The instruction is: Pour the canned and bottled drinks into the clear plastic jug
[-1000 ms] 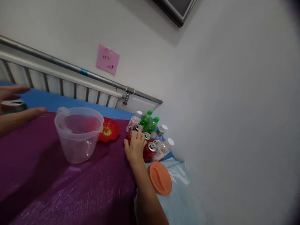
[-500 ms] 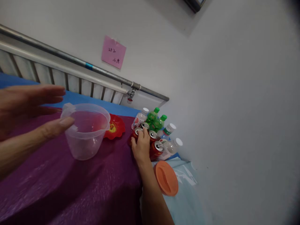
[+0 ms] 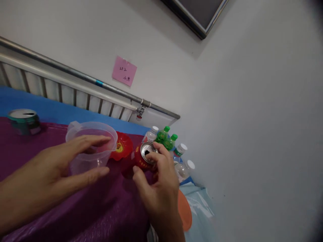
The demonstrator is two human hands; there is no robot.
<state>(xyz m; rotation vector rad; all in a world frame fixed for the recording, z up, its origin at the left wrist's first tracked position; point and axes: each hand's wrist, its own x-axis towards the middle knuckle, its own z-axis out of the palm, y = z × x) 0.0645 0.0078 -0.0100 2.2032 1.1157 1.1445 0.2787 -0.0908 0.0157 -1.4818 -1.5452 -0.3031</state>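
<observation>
Gripping a red can (image 3: 142, 157), the right hand (image 3: 157, 188) has its fingers wrapped round the can body, thumb on the near side, other fingers on the far side. Can is lifted off the purple cloth (image 3: 101, 208), tilted, long axis leaning toward 10 o'clock, opened top facing up and toward the camera, tab hole visible. It sits just right of the clear plastic jug (image 3: 92, 148), at about 3 o'clock from it, near but apart.

Left hand (image 3: 63, 168) has fingers spread apart, holding nothing; fingertips lie over the jug's near rim, contact hard to tell. Jug stands upright and looks empty.

Progress, judged: can picked from the group and brought beside the jug; nothing poured yet, can mouth not over the rim.

Behind the can at 1 o'clock: green-capped bottles (image 3: 165, 137) and white-capped bottles (image 3: 185, 168) against the wall. Red dish (image 3: 123, 148) behind the jug, at the can's 9 o'clock. Orange lid (image 3: 185, 211) at 5 o'clock, partly hidden by the wrist. Green tin (image 3: 24, 121) far left at 9 o'clock.
</observation>
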